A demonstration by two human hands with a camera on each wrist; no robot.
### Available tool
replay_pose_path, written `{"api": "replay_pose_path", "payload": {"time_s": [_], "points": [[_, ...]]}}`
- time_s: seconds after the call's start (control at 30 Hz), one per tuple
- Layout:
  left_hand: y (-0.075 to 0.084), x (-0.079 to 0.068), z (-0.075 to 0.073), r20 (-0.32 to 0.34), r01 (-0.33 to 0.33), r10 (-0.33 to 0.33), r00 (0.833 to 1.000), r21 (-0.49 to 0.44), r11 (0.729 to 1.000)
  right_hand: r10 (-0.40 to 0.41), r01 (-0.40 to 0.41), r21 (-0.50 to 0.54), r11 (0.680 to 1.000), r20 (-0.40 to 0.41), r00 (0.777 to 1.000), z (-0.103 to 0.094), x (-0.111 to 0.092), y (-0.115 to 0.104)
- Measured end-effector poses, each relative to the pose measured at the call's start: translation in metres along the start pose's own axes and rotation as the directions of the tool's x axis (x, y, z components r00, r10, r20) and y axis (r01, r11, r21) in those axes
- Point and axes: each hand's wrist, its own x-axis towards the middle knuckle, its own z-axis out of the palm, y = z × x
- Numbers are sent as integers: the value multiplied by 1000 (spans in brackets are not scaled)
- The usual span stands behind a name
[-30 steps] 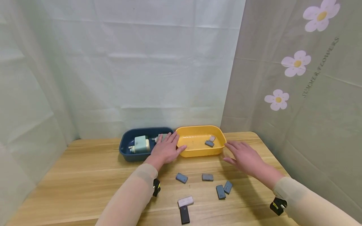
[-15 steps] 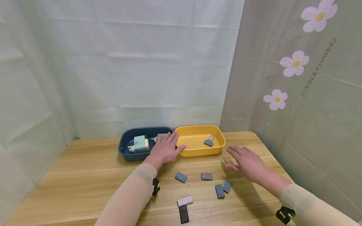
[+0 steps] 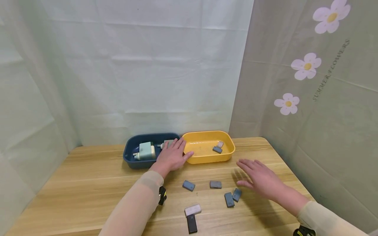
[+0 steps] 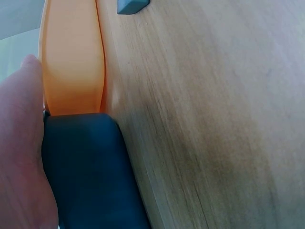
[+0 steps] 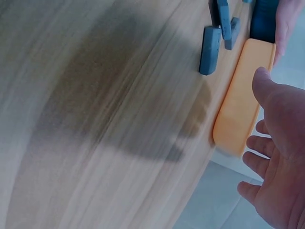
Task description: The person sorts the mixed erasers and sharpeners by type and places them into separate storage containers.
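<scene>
My left hand point(image 3: 171, 157) rests with straight fingers over the adjoining rims of a dark blue tub point(image 3: 134, 164) and a yellow tub point(image 3: 209, 159). In the left wrist view its thumb side point(image 4: 21, 148) lies along the tubs' tops. Empty, with fingers extended and thumb apart, my right hand point(image 3: 262, 178) hovers over the table right of the yellow tub. Closest to it are two small blue-grey rectangular blocks, one upper point(image 3: 237, 194) and one lower point(image 3: 229, 199). A grey block point(image 3: 215, 185) and a blue one point(image 3: 188, 186) lie nearer the tubs.
A pale block point(image 3: 193, 210) touches a black one point(image 3: 192, 224) near the front. Inside the yellow tub are a dark block point(image 3: 217, 149) and a pale one point(image 3: 220, 144). The blue tub holds a pale teal bottle point(image 3: 145, 150) and another partly hidden by my left hand. Curtains stand behind.
My right hand has drawn back from the yellow tub's right end, toward the front and right. The left hand stays on the rims; the blocks have not moved.
</scene>
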Motion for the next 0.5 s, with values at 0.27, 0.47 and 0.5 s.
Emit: {"api": "replay_pose_path", "payload": {"time_s": [0.27,0.47,0.5], "points": [[-1,1,2,-9,-3,3,1000,0,1000,-6,6,6,1000,34,999,2,-6,-4],[-1,1,2,-11,-7,7,1000,2,1000,-27,24,31,999,81,996,5,-11,-4],[-1,1,2,-11,-6,7,1000,3,1000,-32,29,39,999,89,995,5,-11,-4]]}}
